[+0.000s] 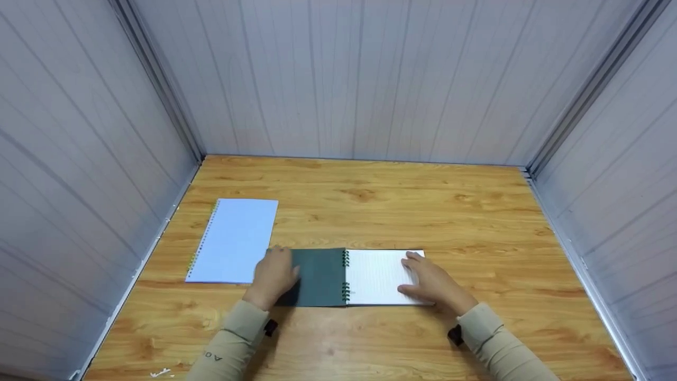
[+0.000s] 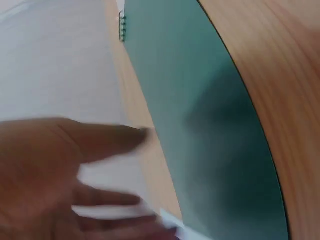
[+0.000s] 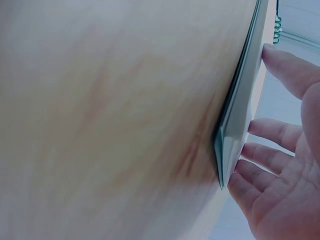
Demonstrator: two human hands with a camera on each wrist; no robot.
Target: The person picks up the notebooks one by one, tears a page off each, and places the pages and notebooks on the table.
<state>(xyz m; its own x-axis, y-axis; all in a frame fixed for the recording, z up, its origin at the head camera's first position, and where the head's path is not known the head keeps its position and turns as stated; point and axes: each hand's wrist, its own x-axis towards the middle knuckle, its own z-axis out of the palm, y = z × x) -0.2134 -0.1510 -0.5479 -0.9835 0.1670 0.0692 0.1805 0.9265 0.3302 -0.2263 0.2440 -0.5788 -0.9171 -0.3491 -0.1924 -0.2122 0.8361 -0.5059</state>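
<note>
A spiral notebook lies opened flat on the table, its dark green cover on the left and white lined pages on the right. Green coils join the two halves. My left hand is over the cover's left end; in the left wrist view its blurred fingers stretch out beside the green cover, apart from it there. On the page's right part rests my right hand, fingers spread. The right wrist view shows those fingertips touching the page stack near its edge.
A larger pale blue-white spiral notebook lies at the left, close to my left hand. Small white scraps sit at the table's front left. Grey panel walls enclose the wooden table at the back and both sides.
</note>
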